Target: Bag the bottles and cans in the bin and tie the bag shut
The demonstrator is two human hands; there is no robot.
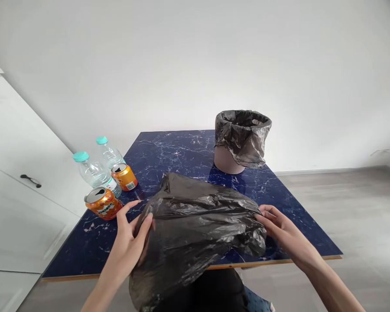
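Observation:
A crumpled black plastic bag [195, 225] lies over the near edge of the dark blue marble-patterned table [182, 151] and hangs down toward me. My left hand [131, 234] pinches the bag's left edge, thumb and fingers closed on the plastic. My right hand [279, 229] grips the bag's right edge with its fingers curled into the folds. Both hands hold the bag stretched between them.
A small round bin [229, 162] lined with a black bag [242, 134] stands at the table's far right. At the left edge lie two clear bottles [95, 173] with teal caps and two orange cans [104, 203]. A white cabinet [16, 173] stands left; grey floor lies right.

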